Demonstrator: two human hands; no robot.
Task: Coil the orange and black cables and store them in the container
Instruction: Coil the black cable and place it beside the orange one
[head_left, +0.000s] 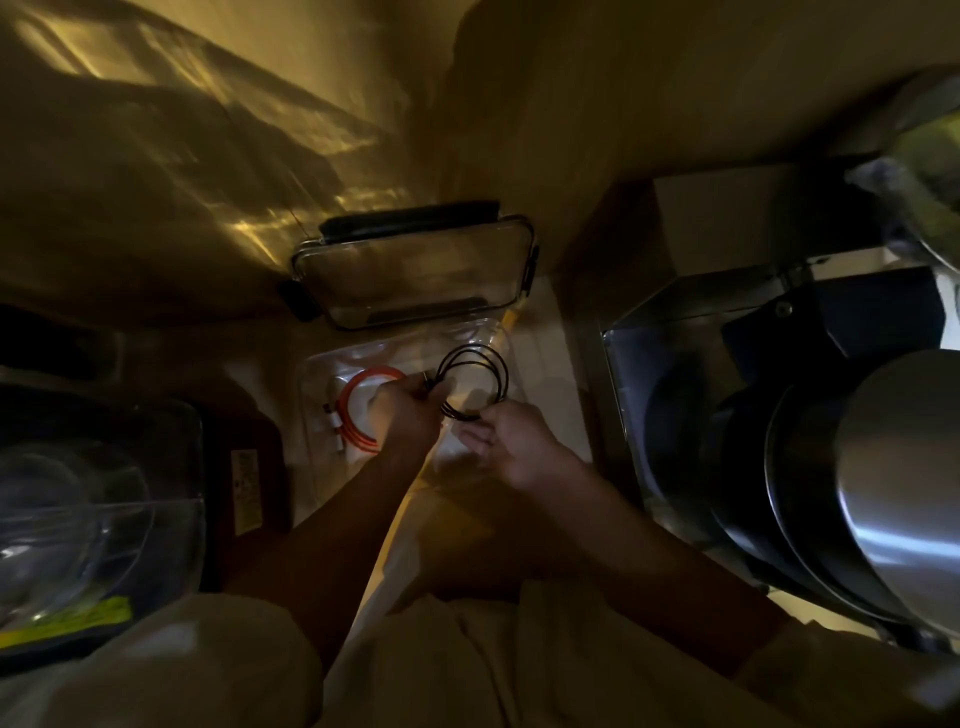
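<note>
Winding the black cable (475, 382), pinched in left hand (402, 410) and right hand (511, 441); next, lowering beside the orange cable (358, 410) in the container (317, 364).

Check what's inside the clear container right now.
The clear container holds the coiled orange cable, its white plugs at the left. The left hand covers the coil's right side. Both hands hold the black cable above the container, not yet set down.
</note>
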